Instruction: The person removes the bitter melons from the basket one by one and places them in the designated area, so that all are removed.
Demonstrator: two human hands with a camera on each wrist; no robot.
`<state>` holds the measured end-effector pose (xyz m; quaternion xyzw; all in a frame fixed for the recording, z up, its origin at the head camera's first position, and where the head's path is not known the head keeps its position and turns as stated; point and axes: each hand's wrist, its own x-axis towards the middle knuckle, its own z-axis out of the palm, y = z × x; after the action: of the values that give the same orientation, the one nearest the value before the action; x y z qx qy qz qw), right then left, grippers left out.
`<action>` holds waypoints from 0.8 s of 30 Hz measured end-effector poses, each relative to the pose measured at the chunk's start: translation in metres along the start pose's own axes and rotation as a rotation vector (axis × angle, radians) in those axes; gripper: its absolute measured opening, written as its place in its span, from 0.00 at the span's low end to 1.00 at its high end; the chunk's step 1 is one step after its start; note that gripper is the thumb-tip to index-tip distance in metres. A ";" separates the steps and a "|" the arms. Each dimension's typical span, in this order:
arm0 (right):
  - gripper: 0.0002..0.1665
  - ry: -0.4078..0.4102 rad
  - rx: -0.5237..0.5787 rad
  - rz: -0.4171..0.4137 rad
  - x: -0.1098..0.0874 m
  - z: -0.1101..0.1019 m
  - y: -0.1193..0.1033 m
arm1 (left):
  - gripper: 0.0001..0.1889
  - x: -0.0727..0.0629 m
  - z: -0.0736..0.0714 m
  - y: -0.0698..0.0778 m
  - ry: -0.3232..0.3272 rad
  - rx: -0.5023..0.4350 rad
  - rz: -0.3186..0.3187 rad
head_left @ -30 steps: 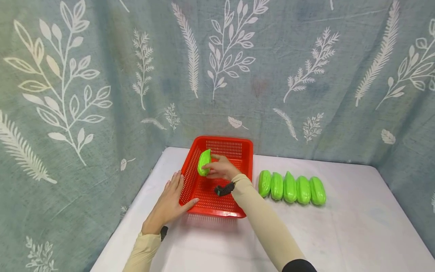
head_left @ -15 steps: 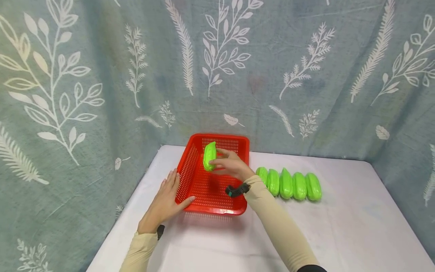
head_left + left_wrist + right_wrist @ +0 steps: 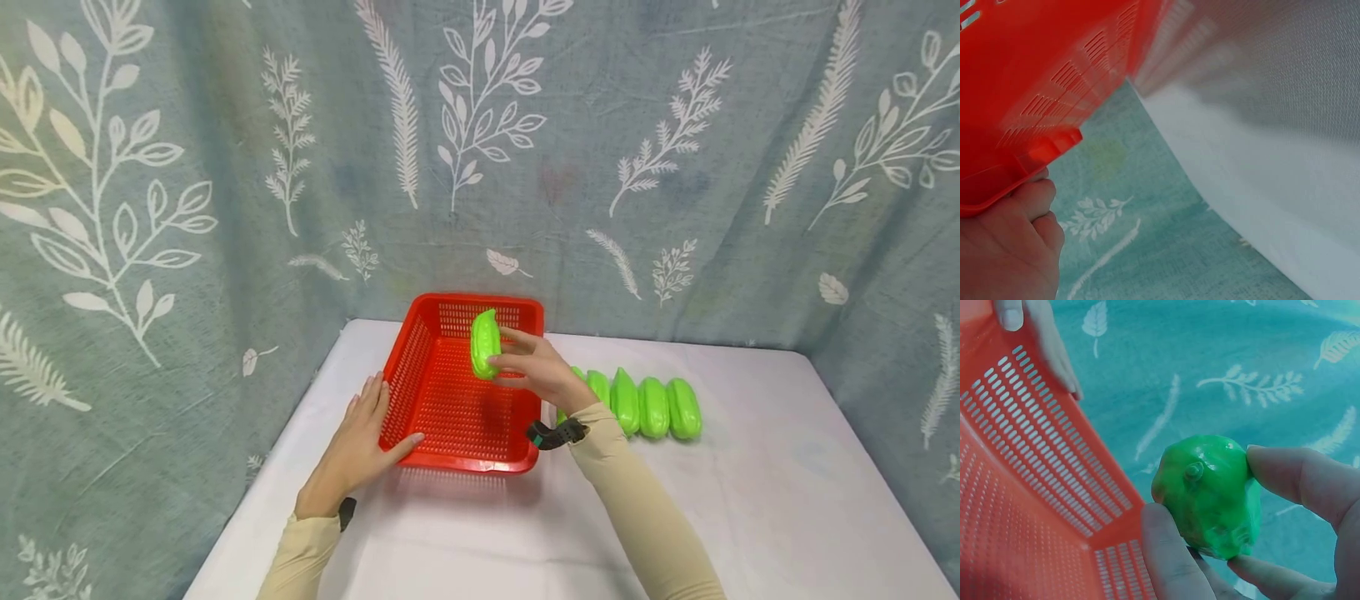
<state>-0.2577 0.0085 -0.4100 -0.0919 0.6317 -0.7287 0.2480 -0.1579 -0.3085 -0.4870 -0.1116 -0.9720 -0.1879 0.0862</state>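
My right hand pinches a glossy, bright green, cucumber-shaped piece between thumb and fingers. It is held upright above the red plastic basket. In the right wrist view, a small nub marks the near end of the green piece, and the fingers press it from both sides. My left hand rests at the basket's front left corner, its thumb over the front rim and its straight fingers along the left side. The left wrist view shows that hand against the basket's rim.
Several matching green pieces stand in a row on the white tabletop, right of the basket; my right forearm partly covers the leftmost. A patterned grey-green curtain hangs behind the table and down its sides.
My right hand has carried the green piece from the left part of the basket rightwards over its middle. The left hand stays at the corner. The head view has shifted slightly.
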 end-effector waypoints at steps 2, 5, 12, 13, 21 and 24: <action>0.45 0.011 0.004 -0.004 -0.007 -0.004 0.001 | 0.58 -0.001 0.000 0.000 0.001 0.000 -0.002; 0.45 0.021 0.010 -0.019 -0.017 -0.010 0.002 | 0.58 -0.002 -0.001 -0.001 0.007 0.002 0.002; 0.45 0.021 0.012 -0.064 -0.041 -0.029 0.000 | 0.59 -0.001 -0.002 -0.004 0.007 0.008 0.006; 0.45 0.024 0.013 -0.068 -0.044 -0.031 0.000 | 0.59 -0.001 -0.002 -0.004 0.005 0.008 0.007; 0.44 0.038 0.004 -0.133 -0.066 -0.055 0.004 | 0.59 -0.001 0.000 -0.003 0.001 -0.001 0.013; 0.44 0.054 -0.007 -0.147 -0.075 -0.064 0.005 | 0.59 -0.001 0.000 -0.002 0.003 -0.001 0.018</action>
<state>-0.2205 0.0997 -0.4133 -0.1194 0.6324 -0.7448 0.1762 -0.1580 -0.3107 -0.4882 -0.1200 -0.9707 -0.1878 0.0895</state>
